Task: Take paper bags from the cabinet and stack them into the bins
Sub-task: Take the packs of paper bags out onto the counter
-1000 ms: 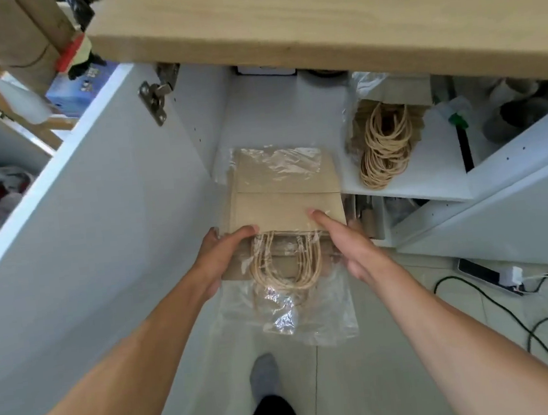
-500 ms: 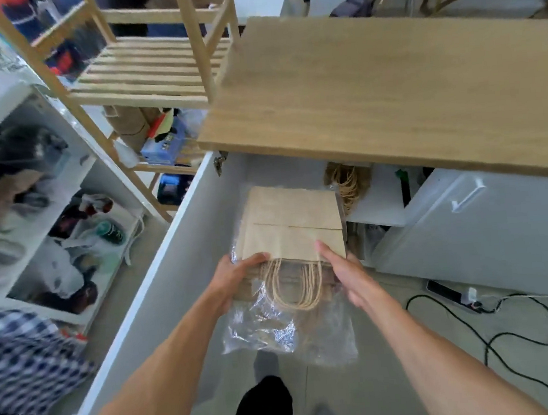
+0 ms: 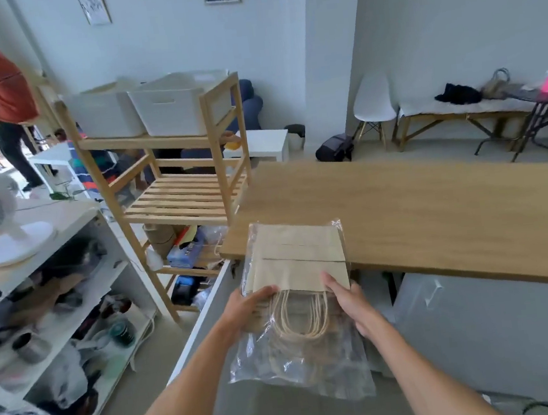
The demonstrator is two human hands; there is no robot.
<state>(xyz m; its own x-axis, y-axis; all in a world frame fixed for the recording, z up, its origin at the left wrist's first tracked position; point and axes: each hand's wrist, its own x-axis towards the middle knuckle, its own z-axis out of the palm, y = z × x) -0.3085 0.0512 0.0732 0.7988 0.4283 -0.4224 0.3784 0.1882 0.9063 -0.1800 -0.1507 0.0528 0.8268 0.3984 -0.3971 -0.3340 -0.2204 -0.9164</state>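
A flat stack of brown paper bags (image 3: 299,258) with twine handles, wrapped in a clear plastic sleeve, is held level in front of me over the near edge of the wooden cabinet top (image 3: 417,217). My left hand (image 3: 250,308) grips its left side and my right hand (image 3: 348,300) grips its right side. Two white bins (image 3: 162,109) stand side by side on the top shelf of a wooden rack (image 3: 178,196), up and to the left of the bags. The open white cabinet door (image 3: 204,327) hangs below my left forearm.
A white shelf unit (image 3: 58,315) full of clutter stands at the left with a fan on top. A person in an orange shirt (image 3: 4,99) stands at the far left. A white chair (image 3: 373,104) and a bench are at the back right.
Both hands have lifted the bag stack out of the cabinet, up to the level of its wooden top. My view has risen from the cabinet interior to the room and rack.
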